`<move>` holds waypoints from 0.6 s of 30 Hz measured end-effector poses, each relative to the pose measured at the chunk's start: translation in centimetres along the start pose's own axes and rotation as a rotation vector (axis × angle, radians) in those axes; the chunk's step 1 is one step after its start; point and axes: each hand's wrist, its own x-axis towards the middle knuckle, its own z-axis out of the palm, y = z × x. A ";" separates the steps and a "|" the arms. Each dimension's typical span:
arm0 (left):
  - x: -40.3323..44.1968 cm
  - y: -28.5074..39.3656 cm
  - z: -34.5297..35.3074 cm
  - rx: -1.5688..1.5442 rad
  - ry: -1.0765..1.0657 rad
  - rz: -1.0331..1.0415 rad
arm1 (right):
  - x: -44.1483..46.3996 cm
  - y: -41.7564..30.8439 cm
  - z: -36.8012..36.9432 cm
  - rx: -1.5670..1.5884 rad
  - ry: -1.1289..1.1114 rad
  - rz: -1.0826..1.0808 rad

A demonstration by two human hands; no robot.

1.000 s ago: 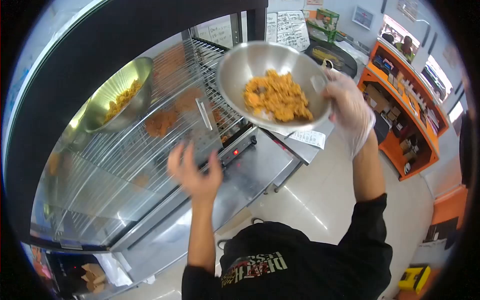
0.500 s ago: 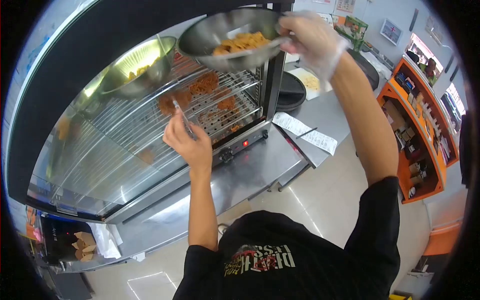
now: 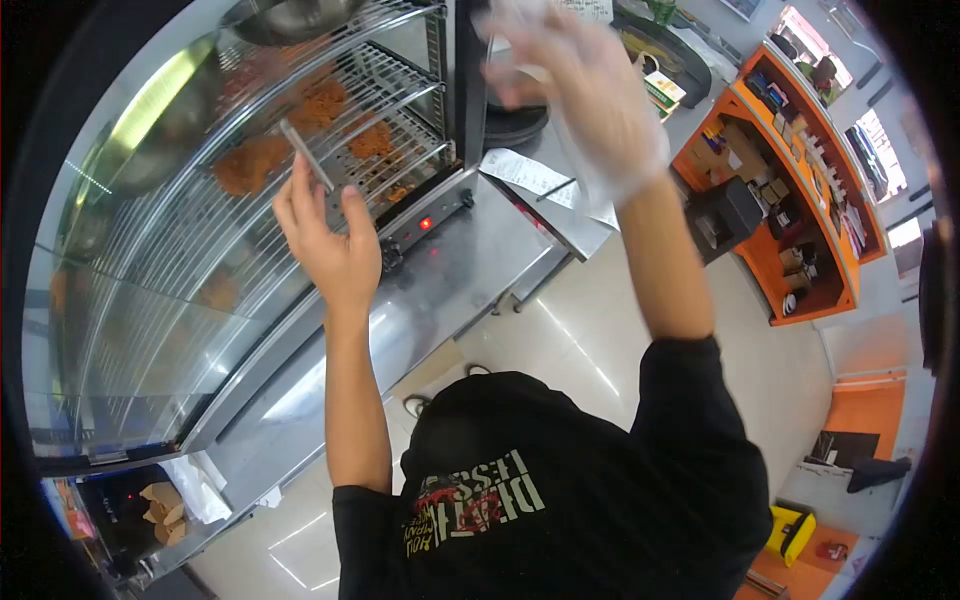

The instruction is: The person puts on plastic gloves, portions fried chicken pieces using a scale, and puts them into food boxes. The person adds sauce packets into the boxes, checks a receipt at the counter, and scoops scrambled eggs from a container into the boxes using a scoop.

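My left hand [image 3: 330, 240] grips a pale strip-like handle [image 3: 305, 155] on the glass door of the heated display cabinet, thumb on one side and fingers on the other. My right hand [image 3: 590, 110], in a clear plastic glove, is raised beside the cabinet's corner post. It is blurred, with its fingers apart and nothing seen in them. A steel bowl [image 3: 290, 20] sits on the upper rack, cut off by the frame's top edge. Another steel bowl [image 3: 165, 130] shows behind the glass. Browned fried pieces [image 3: 250, 165] lie on the wire rack [image 3: 400, 100] below.
A steel counter [image 3: 440, 270] runs under the cabinet, whose control panel [image 3: 425, 225] has a red light. Printed receipts [image 3: 530, 175] and a dark pen lie to the right. An orange shelf unit [image 3: 760, 120] stands across the tiled floor. Cardboard food boxes [image 3: 160, 510] sit at lower left.
The bowl of yellow chips has left my right hand, and a bowl now stands at the cabinet's top rack. My right hand has drawn back with fingers spread. My left hand keeps its hold.
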 end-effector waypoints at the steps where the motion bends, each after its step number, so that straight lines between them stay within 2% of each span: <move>1: 0.2 0.0 1.1 0.013 -0.027 0.015 | -2.7 2.4 -1.6 0.046 -0.013 0.069; 3: 0.4 0.1 3.2 0.015 -0.104 0.041 | -9.4 7.6 -3.5 0.148 -0.042 0.254; 4: 0.7 0.4 4.3 0.040 -0.138 0.058 | -13.0 9.1 -3.1 0.055 0.005 0.413; 6: 0.7 0.5 6.6 0.044 -0.182 0.085 | -20.5 15.7 -3.0 0.062 -0.050 0.727; 7: 0.7 0.4 8.1 0.046 -0.196 0.099 | -24.8 18.9 -2.8 0.211 -0.010 0.879; 9: 0.8 0.0 10.2 0.073 -0.206 0.126 | -28.7 19.0 -1.9 0.179 -0.023 1.125; 11: 0.9 0.3 12.3 0.097 -0.172 0.209 | -30.4 18.2 -1.4 0.276 -0.041 1.198; 14: 1.2 -0.2 15.2 -0.014 -0.200 0.265 | -31.2 19.0 -1.2 0.267 -0.202 1.175; 15: 1.2 0.5 15.8 -0.093 -0.114 0.220 | -30.3 18.2 -0.7 0.257 -0.244 1.137; 16: 0.9 -1.3 17.1 -0.124 -0.065 0.260 | -30.0 18.6 -0.6 0.247 -0.302 1.122; 17: 1.4 -0.8 16.0 -0.262 -0.101 0.156 | -29.4 19.4 -0.3 0.242 -0.363 1.103; 18: 1.0 -1.0 14.3 -0.391 -0.244 -0.050 | -29.4 19.9 0.4 0.224 -0.382 0.996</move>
